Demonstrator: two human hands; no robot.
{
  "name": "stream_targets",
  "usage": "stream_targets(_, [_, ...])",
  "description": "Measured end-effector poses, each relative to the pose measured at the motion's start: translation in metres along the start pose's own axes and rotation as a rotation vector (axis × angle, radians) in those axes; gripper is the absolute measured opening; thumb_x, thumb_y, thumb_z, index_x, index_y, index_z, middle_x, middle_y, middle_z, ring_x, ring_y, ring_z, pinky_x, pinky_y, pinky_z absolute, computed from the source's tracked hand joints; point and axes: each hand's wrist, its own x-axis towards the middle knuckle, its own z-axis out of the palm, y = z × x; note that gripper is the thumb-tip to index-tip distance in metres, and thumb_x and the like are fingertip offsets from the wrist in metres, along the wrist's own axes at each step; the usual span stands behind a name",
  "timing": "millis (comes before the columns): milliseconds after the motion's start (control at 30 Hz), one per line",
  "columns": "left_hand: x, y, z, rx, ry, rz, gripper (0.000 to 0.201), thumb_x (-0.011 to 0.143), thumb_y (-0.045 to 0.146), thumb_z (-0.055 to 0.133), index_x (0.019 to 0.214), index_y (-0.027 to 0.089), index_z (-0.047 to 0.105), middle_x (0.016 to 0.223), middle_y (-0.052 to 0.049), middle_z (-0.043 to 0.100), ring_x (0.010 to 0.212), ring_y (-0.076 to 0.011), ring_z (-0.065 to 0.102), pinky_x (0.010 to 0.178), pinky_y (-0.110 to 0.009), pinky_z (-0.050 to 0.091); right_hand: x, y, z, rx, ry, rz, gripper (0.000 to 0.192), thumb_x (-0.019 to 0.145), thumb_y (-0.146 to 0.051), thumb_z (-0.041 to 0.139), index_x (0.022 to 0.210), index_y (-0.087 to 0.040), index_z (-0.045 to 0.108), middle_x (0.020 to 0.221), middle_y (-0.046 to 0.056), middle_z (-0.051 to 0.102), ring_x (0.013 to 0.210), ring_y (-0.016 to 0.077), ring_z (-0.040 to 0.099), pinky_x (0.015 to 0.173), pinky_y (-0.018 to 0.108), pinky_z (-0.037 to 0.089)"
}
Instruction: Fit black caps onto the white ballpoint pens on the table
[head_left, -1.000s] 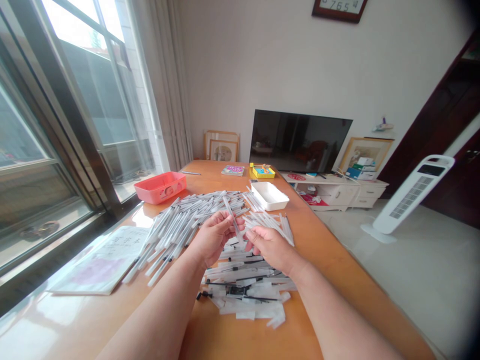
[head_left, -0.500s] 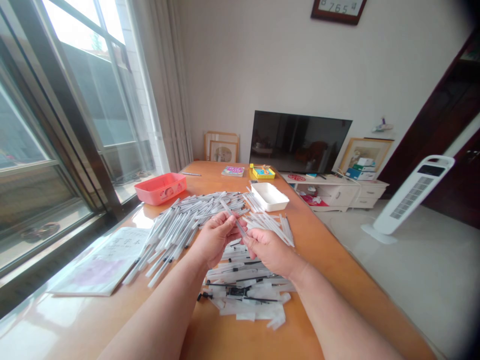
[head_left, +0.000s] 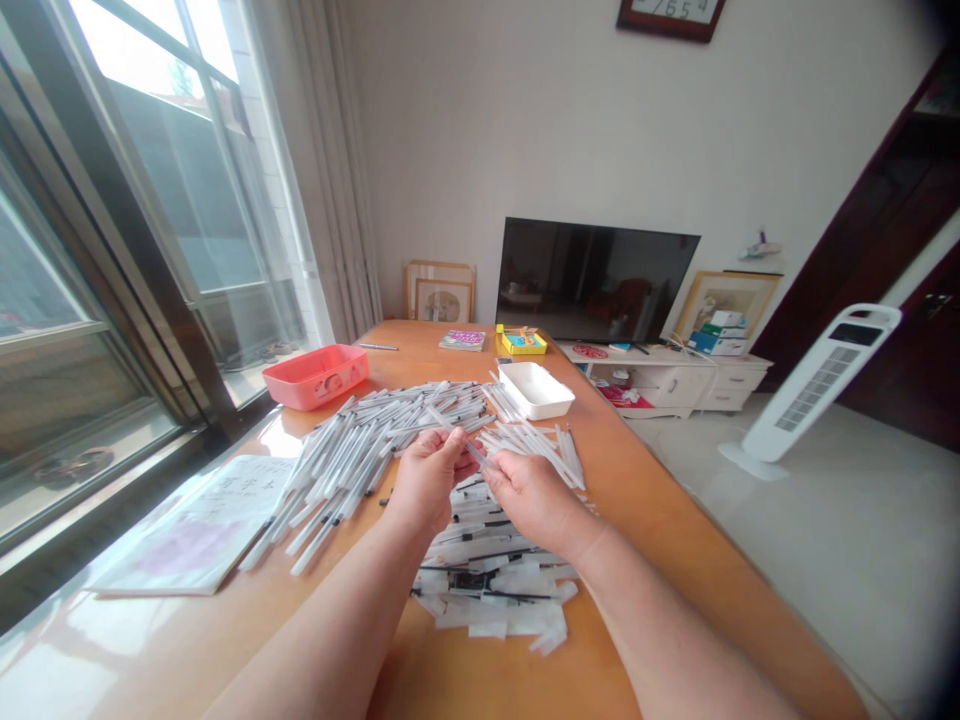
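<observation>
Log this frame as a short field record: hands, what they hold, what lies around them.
left hand: shut on one end of a translucent pen
right hand: shut on the pen's other end
pen: held above the table, tilted
under hands: heap of wrappers and black refills
left of hands: pile of pens
farther back: white tray, pink tray
near left: booklet
</observation>
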Motion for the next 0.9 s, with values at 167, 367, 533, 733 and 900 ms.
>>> stream_targets(167, [0.000,-0.002,0.002,-0.011,0.046,0.007,0.042,0.070,0.048,0.084,0.079,0.015,0.061,0.070,0.000,0.065,0.064,-0.0108,0.060,0.071,-0.028,0.053,-0.001,-0.005,-0.001,-0.085,0.013,-0.026,0.026,0.098,-0.031,0.050,0.073,-0.022,0.049,0.064,0.000,0.052,0.060,0.0153,0.044,0.059,0.031,0.024])
stream_targets(367, [0.000,-0.002,0.003,-0.029,0.071,0.015,0.041,0.071,0.046,0.085,0.081,0.014,0.060,0.078,-0.004,0.068,0.067,-0.0122,0.062,0.072,-0.029,0.053,-0.003,-0.007,0.001,-0.132,0.038,0.003,0.024,0.097,-0.029,0.052,0.074,-0.022,0.047,0.065,-0.001,0.053,0.062,0.0146,0.046,0.058,0.029,0.025])
stream_targets(533, [-0.001,0.009,-0.006,-0.023,-0.111,-0.023,0.034,0.079,0.044,0.080,0.088,0.016,0.063,0.085,-0.004,0.069,0.068,-0.0106,0.061,0.070,-0.025,0.052,-0.004,-0.008,-0.003,0.149,-0.111,0.102,0.033,0.099,-0.038,0.047,0.071,-0.021,0.050,0.064,-0.002,0.056,0.061,0.0139,0.050,0.058,0.026,0.034])
stream_targets(733, [0.000,0.013,-0.009,0.009,-0.147,0.002,0.032,0.079,0.041,0.081,0.092,0.015,0.066,0.086,-0.004,0.069,0.072,-0.0119,0.063,0.071,-0.025,0.053,-0.003,-0.005,-0.004,0.189,-0.082,0.100,0.031,0.098,-0.039,0.049,0.074,-0.021,0.053,0.065,-0.003,0.057,0.062,0.0140,0.051,0.058,0.026,0.036])
stream_targets(900, [0.000,0.005,-0.001,0.004,-0.014,0.055,0.035,0.076,0.041,0.083,0.082,0.014,0.063,0.075,-0.001,0.066,0.065,-0.0106,0.061,0.071,-0.027,0.053,-0.002,-0.002,0.000,0.005,0.051,0.036,0.029,0.095,-0.032,0.053,0.070,-0.022,0.045,0.062,-0.003,0.052,0.062,0.0142,0.047,0.056,0.026,0.030])
